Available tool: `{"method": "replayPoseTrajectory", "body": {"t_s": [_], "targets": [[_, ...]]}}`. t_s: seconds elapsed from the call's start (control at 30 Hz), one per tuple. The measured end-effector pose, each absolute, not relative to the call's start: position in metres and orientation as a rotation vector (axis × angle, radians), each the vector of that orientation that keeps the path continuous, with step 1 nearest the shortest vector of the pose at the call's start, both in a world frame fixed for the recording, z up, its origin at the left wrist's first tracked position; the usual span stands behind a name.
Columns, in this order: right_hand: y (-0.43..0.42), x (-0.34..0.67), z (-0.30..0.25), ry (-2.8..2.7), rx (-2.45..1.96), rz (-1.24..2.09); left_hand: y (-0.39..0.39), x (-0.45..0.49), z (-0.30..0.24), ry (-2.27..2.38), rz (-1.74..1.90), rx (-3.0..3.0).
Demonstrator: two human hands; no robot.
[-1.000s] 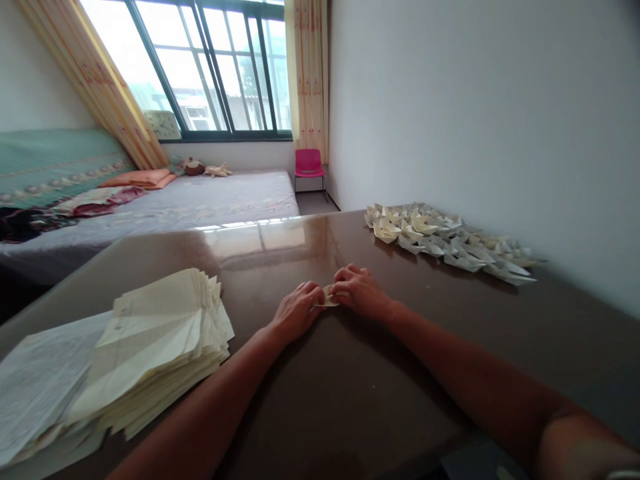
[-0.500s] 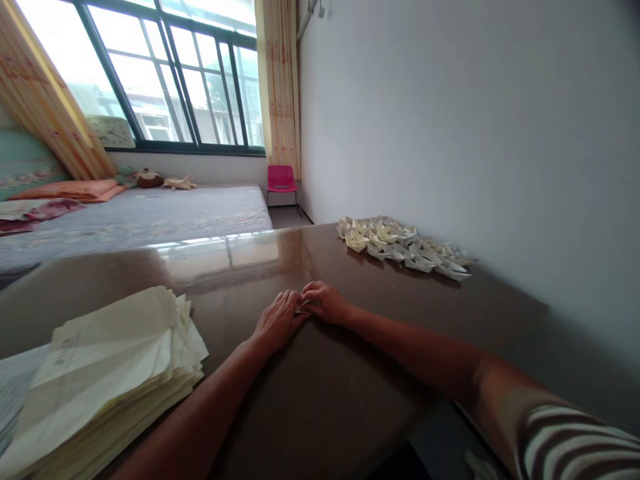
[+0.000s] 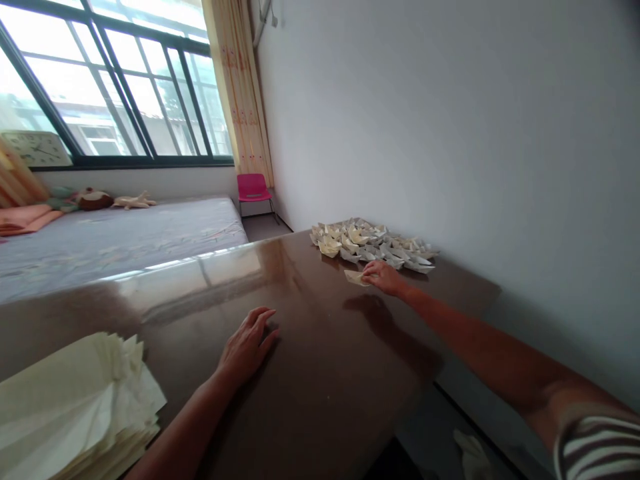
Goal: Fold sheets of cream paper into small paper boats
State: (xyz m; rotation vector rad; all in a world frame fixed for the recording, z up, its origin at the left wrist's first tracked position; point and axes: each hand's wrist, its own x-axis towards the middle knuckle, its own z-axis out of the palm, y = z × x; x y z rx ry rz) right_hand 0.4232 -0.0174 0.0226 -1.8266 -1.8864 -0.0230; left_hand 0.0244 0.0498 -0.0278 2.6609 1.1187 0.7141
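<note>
The right hand is extended across the dark, glossy table, arm nearly straight. Its fingers rest on a small folded paper piece, which lies flat on the table; whether they pinch it or only press on it cannot be told. The folded paper piece lies just beside the near edge of the pile of folded paper boats, apart from it by a narrow strip of bare table. That pile lies on the table against the white wall.

The left hand lies palm down on the table, well apart from the pile, fingers spread and released, holding nothing.

A stack of cream paper sheets lies at the table corner farthest from the pile. Beyond the table, farther from the pile, stand a bed and a pink chair under the window.
</note>
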Motion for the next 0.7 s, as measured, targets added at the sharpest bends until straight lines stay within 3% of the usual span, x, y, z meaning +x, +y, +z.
{"method": "replayPoseTrajectory", "body": {"t_s": [0.27, 0.7], "targets": [[-0.05, 0.523, 0.025, -1.536, -2.125, -0.279, 0.06, 0.021, -0.029, 1.19, 0.678, 2.626], [0.018, 0.481, -0.01, -1.531, -2.238, -0.355, 0.066, 0.019, -0.029, 1.205, 0.709, 2.551]]}}
